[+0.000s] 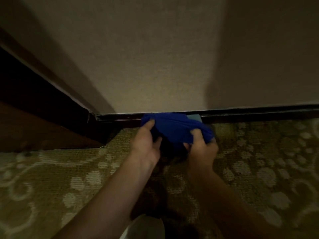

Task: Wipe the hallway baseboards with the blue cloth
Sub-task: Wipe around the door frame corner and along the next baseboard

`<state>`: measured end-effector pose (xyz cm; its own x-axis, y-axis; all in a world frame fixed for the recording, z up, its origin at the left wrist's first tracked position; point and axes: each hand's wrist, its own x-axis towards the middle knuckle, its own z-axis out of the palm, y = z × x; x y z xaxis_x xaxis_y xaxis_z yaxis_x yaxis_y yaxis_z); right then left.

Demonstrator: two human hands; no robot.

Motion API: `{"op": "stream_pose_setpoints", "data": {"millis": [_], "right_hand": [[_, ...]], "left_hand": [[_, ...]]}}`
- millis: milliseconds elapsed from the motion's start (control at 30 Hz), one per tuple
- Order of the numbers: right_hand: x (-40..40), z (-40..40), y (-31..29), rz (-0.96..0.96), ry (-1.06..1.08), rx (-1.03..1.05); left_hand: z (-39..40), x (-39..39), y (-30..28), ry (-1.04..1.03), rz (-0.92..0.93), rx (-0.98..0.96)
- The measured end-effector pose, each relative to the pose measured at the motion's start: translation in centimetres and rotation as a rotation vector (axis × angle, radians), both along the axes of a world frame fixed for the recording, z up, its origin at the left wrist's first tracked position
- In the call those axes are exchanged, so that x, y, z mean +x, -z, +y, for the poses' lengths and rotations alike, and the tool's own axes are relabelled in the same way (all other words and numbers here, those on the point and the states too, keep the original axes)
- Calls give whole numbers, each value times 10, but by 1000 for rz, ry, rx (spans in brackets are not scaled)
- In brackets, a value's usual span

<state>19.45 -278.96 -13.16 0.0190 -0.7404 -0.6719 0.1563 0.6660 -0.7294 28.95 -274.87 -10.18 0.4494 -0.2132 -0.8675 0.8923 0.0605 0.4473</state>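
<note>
The blue cloth (174,129) is bunched and stretched between both my hands, right in front of the dark baseboard (250,114) that runs along the foot of the beige wall. My left hand (145,144) pinches the cloth's left end with thumb on top. My right hand (201,147) grips the cloth's right end. The cloth's upper edge covers a short stretch of the baseboard; whether it presses on the wood I cannot tell. A small pale patch (195,117) shows on the baseboard just right of the cloth.
A patterned olive carpet (69,178) covers the floor. At the left, a dark wooden door frame or trim (43,104) meets the baseboard in a corner (96,118). A pale rounded object (146,226) sits at the bottom edge.
</note>
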Motion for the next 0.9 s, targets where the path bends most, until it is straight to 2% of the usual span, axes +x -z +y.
{"op": "stream_pose_setpoints", "data": {"millis": [133,200,267,367,467,533,600,767,833,900], "right_hand": [[26,23,-5,-198,-309,73],[41,37,-5,-220,-405,92],[41,42,-2,-249,-376,166],[26,27,-2,-253,-173,272],[4,-7,-5,-168,128,209],[-5,-22,-10,-174,223,167],[-2,-19,-11,-193,171,180],[45,19,-7,-232,-247,248],[55,21,-6,-192,-253,230],[47,12,-6,-131,-146,203]], "left_hand": [[29,41,2,-201,-79,27],[38,52,5,-256,-124,48],[37,49,7,-252,-140,50],[24,31,6,-177,-103,29],[5,6,6,-23,-4,-65],[-3,-4,6,53,27,-109],[1,-1,4,21,1,-98],[44,44,10,-235,-121,-12],[55,46,7,-233,-151,-33],[53,29,3,-105,-139,-79]]}}
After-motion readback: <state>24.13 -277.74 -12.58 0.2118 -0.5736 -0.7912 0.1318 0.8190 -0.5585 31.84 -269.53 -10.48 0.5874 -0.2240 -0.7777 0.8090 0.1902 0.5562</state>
